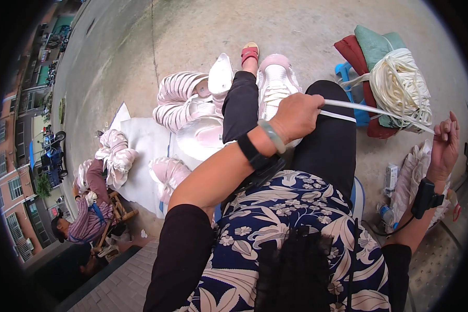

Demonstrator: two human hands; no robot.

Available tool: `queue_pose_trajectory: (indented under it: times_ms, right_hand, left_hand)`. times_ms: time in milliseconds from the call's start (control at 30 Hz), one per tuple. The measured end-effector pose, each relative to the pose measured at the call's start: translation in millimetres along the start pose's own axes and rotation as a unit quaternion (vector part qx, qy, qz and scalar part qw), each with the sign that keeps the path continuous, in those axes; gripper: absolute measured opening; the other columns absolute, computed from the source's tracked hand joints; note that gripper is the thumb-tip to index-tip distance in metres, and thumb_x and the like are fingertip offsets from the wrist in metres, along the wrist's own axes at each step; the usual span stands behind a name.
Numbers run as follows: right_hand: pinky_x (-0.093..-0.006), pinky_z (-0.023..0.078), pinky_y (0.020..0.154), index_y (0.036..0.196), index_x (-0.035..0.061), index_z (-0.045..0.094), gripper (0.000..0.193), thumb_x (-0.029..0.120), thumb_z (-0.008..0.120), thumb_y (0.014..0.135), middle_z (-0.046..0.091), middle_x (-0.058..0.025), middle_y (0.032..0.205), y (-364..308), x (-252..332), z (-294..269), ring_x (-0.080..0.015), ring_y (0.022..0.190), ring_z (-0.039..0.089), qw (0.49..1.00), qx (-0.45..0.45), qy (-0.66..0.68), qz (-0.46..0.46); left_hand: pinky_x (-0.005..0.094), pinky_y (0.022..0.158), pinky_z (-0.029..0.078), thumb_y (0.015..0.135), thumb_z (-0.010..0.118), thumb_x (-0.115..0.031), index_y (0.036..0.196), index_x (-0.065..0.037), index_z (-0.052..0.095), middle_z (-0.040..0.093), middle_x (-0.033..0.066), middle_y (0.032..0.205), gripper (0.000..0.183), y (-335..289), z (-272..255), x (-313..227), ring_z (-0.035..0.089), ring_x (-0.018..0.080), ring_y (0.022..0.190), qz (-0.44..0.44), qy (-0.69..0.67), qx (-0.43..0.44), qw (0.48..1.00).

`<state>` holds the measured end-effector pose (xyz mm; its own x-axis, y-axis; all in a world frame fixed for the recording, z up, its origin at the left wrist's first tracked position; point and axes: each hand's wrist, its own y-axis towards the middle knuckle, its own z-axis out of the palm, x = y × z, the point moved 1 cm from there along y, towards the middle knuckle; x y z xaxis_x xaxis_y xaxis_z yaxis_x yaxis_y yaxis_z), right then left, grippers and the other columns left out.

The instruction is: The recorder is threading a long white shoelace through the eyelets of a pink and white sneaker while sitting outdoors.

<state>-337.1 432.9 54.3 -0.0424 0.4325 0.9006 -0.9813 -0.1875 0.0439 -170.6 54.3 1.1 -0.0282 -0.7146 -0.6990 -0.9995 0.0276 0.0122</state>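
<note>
A white flat shoelace (372,107) is stretched between my two hands, above my right thigh. My left hand (297,115) is closed on one end, over a pale pink and white shoe upper (275,78) that lies between my legs with white lacing across its front. Out to the right, the fingertips of my right hand (444,140) pinch the lace's far end, with some other fingers raised. A thin white band (339,116) crosses my right thigh just beneath the lace. Part of the shoe upper is hidden behind my left hand and wrist.
Stacked pink and white shoe uppers (182,88) lie left of my legs. At right, a thick bundle of white laces (400,86) rests on red and green cushions over a blue stool (343,73). A co-worker (91,221) sits at far left beside a white sheet (143,156).
</note>
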Motion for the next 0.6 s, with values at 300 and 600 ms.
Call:
queue_pose_trajectory:
  times_ms: [300,600]
  right_hand:
    - [-0.0211,0.036,0.062,0.127,-0.0060,0.042,0.036,0.010,0.044,0.095,0.053,-0.0040,0.093,5.9,9.5,-48.4,-0.0066,0.069,0.042,0.997,-0.036,-0.070,0.000]
    - [-0.0144,0.032,0.055,0.130,-0.0025,0.041,0.040,0.009,0.050,0.093,0.051,0.0013,0.089,21.0,-5.7,-92.1,-0.0012,0.063,0.037,0.993,-0.057,-0.088,0.062]
  left_hand:
    - [0.0149,0.041,0.031,0.089,0.056,-0.008,0.105,-0.002,0.058,0.057,0.0025,0.071,0.017,-55.7,-176.4,26.7,0.042,0.0035,0.046,-0.177,-0.504,-0.187,0.824]
    - [0.0201,0.045,0.032,0.086,0.053,-0.003,0.105,-0.002,0.050,0.051,0.0051,0.075,0.019,-145.4,-260.5,90.8,0.041,0.0078,0.052,-0.154,-0.567,-0.388,0.710]
